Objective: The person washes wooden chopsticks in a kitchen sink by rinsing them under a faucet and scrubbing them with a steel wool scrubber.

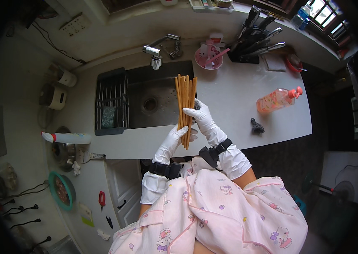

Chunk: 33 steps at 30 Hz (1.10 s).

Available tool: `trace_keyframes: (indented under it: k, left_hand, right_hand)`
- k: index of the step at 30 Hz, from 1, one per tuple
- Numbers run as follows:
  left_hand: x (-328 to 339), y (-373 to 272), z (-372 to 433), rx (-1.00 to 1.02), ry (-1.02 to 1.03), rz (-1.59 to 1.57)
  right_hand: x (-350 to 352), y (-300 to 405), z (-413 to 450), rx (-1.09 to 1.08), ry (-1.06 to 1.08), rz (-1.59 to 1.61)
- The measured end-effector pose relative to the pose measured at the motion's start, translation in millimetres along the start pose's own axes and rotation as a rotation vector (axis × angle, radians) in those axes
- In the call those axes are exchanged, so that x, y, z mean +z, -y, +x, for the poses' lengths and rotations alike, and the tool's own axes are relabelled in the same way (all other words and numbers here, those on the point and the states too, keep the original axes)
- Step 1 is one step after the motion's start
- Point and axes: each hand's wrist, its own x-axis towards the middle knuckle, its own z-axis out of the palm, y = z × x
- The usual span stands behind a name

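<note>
Both hands wear white gloves. A bundle of several wooden chopsticks (185, 95) stands between them, over the front right edge of the sink. My left hand (175, 136) is closed around the bundle's lower part. My right hand (201, 112) holds it higher up, thumb across the sticks; a dark steel-wool scourer (197, 104) shows at that hand, behind the chopsticks and partly hidden. The dark sink (163, 95) has a drying rack (102, 92) across its left side, with a green scouring pad (108, 116) in it. The chrome faucet (156, 60) hangs over the sink's back.
On the right counter are a pink dish-soap pump bottle (275, 101), another dark scourer (257, 126), a pink bowl (208, 58) and a knife block (245, 52). At left are a white spray bottle (71, 138), a lidded pot (63, 155), a green basin (61, 190) and red scissors (102, 198).
</note>
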Motion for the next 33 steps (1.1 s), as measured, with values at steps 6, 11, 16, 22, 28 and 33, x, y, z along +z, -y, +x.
trace_keyframes:
  k: [6, 11, 16, 22, 28, 33]
  left_hand:
    - [1.2, 18.3, 16.0, 0.173, -0.365, 0.067]
    - [-23.7, 29.8, 24.5, 0.331, -0.471, 0.260]
    - [-22.9, 13.4, 12.2, 0.386, -0.739, 0.972]
    - [-15.8, -2.9, -0.4, 0.289, -0.750, 0.964]
    - [-16.4, -13.2, -2.4, 0.281, -0.821, 1.012]
    - [-6.1, -21.7, -2.7, 0.330, -0.839, 1.169]
  right_hand:
    - [-1.6, -2.9, 6.5, -0.064, -0.003, -0.109]
    - [-44.2, -0.3, 12.0, -0.070, 0.001, -0.190]
    - [-72.2, 26.8, 22.4, -0.370, -0.185, -0.264]
    - [-59.8, 64.5, 26.6, -0.561, -0.228, -0.325]
    - [-26.6, 76.2, 25.5, -0.909, -0.068, -0.806]
    - [-20.1, 65.6, 45.8, -0.839, -0.050, -0.984]
